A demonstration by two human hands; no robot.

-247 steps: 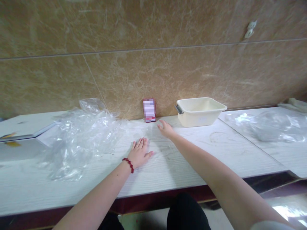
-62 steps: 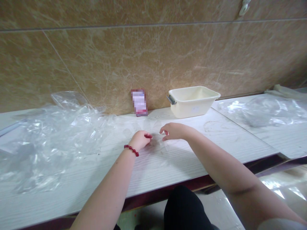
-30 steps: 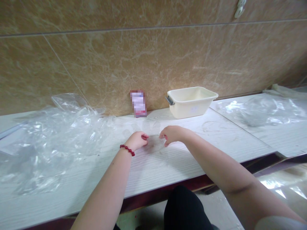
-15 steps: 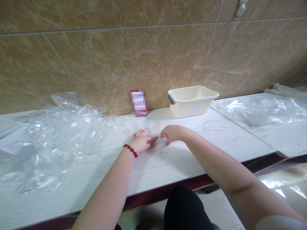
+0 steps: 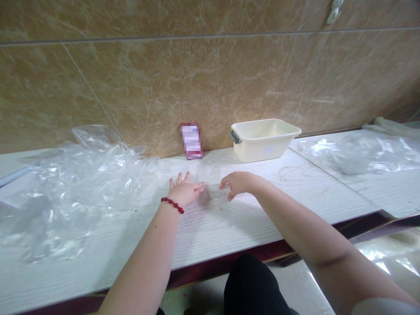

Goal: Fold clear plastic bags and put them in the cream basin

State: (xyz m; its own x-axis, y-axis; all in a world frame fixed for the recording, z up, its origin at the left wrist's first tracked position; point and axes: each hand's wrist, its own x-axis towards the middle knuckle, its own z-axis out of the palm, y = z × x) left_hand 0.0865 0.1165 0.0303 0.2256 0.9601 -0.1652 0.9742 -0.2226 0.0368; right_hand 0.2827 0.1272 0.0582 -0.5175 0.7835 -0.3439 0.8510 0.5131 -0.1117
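A thin, see-through piece of plastic [image 5: 215, 194], which looks like a clear bag, lies flat on the white wood-grain table between my hands. Its edges are hard to make out. My left hand [image 5: 184, 191], with a red bead bracelet at the wrist, is palm down at the left of the plastic, its fingers spread and nothing in it. Over the plastic's right side, my right hand [image 5: 238, 183] is arched, its thumb and forefinger apart and pointing down. Whether its fingertips touch the plastic I cannot tell.
A large heap of crumpled clear plastic bags [image 5: 85, 188] covers the left of the table. At the wall stand a blurred-out phone-like object [image 5: 191, 141] and a cream bin [image 5: 262, 148] with a grey handle. More clear plastic [image 5: 364, 153] lies at the right. My knee is under the front edge.
My left hand has moved left, away from my right hand, and its fingers have spread. My right hand has stayed nearly in place.
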